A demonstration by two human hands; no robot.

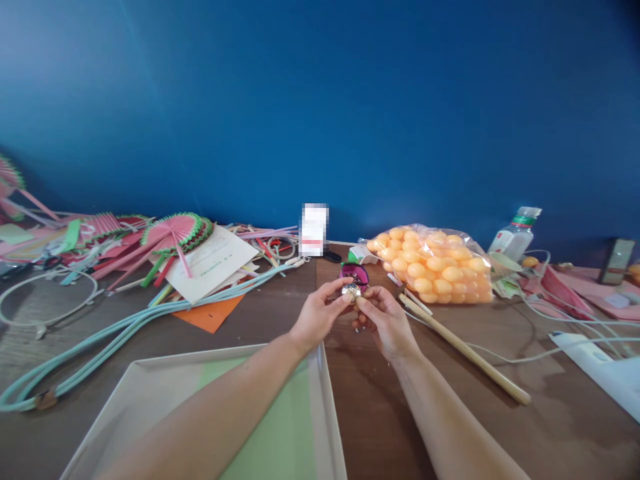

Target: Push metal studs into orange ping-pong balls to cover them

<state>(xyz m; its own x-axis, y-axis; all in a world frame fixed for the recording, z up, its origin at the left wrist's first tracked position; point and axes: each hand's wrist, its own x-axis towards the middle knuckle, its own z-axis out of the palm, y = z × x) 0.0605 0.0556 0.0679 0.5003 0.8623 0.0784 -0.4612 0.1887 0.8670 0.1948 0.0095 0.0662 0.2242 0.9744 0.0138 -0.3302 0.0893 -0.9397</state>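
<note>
A small round silver object (351,291) is held above the brown table, pinched between both hands. My left hand (320,311) grips it from the left with thumb and fingertips. My right hand (383,320) closes on it from the right, fingers curled. Just behind it lies a magenta and dark item (355,273) on the table; I cannot tell what it is.
A shallow tray (320,387) with green paper sits under my left forearm. A bag of orange balls (433,263), a wooden stick (465,350), a plastic bottle (515,237), white cables (575,323), teal cords (125,327) and pink paper fans (175,233) crowd the table.
</note>
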